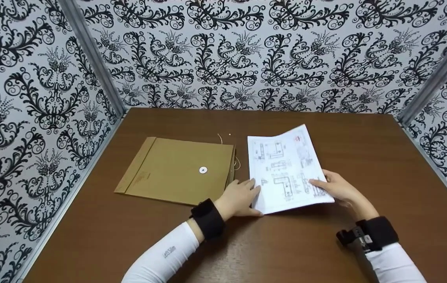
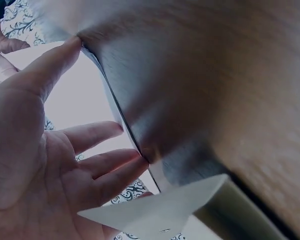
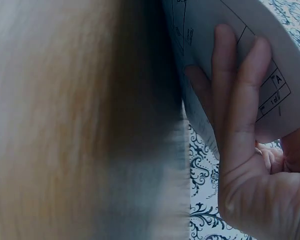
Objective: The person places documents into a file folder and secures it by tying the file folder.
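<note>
Hands (image 1: 240, 197) (image 1: 337, 188) hold printed sheets (image 1: 284, 169) — envelope (image 1: 176, 169) beside.

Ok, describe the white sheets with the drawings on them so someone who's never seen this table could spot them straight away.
On the brown wooden table walled by black-and-white patterned panels, look right of the flat tan paper envelope with its white button. There the left hand and right hand hold the white printed sheets, their near edge on the table. Only these carry black line drawings with some red marks.
</note>
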`<state>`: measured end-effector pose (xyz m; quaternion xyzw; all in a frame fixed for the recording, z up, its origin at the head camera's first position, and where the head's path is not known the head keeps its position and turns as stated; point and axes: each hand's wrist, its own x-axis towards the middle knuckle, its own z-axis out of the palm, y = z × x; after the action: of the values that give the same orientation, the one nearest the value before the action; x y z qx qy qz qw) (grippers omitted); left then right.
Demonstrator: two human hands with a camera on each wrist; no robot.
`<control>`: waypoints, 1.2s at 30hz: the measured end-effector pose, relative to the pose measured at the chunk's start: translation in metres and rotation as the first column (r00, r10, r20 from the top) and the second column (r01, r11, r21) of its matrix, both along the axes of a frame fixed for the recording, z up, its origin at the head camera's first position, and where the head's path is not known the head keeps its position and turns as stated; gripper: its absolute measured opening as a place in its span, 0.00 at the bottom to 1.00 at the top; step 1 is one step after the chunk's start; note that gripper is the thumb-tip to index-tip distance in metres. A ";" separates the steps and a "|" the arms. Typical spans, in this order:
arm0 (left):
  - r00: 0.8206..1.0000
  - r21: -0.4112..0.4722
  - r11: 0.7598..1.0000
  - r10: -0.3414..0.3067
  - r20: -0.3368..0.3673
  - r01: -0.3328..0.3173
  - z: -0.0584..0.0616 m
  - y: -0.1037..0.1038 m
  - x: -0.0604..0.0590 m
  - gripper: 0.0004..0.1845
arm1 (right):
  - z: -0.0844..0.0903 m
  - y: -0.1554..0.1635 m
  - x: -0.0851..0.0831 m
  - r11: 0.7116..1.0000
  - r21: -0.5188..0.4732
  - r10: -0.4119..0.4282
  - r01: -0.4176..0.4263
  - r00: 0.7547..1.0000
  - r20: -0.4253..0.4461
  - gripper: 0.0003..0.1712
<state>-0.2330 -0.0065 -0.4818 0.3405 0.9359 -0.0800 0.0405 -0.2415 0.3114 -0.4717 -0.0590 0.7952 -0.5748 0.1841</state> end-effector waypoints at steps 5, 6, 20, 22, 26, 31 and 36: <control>1.000 0.053 0.999 -0.014 0.001 0.014 0.002 -0.002 0.002 0.43 | 0.004 0.001 0.000 0.999 -0.053 0.003 -0.003 1.000 -0.005 0.35; 1.000 0.070 0.997 -0.024 -0.001 0.024 0.003 -0.003 0.003 0.39 | 0.005 0.001 0.001 0.998 -0.061 -0.002 0.001 1.000 -0.005 0.35; 0.991 0.492 0.862 0.078 0.112 -0.123 0.037 -0.016 0.013 0.17 | 0.026 0.013 0.009 0.978 -0.184 -0.105 0.101 0.994 -0.012 0.31; 0.982 0.531 0.830 0.104 0.157 -0.172 0.039 -0.019 0.012 0.19 | 0.028 0.012 0.010 0.974 -0.199 -0.114 0.109 0.993 -0.015 0.29; 0.953 0.612 0.742 0.120 0.278 -0.272 0.040 -0.024 0.011 0.24 | 0.032 0.006 0.010 0.967 -0.213 -0.147 0.138 0.989 -0.024 0.25; 0.893 0.718 0.567 0.073 0.445 -0.404 0.040 -0.028 0.007 0.25 | 0.037 -0.007 0.008 0.964 -0.226 -0.153 0.141 0.987 -0.037 0.31; 0.833 0.759 0.404 0.014 0.552 -0.510 0.041 -0.031 0.000 0.28 | 0.041 -0.023 0.007 0.959 -0.237 -0.172 0.157 0.984 -0.044 0.31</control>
<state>-0.2333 -0.0376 -0.4407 0.1609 0.8394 0.5111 0.0909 -0.2348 0.2882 -0.4304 -0.0323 0.7302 -0.6749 0.1018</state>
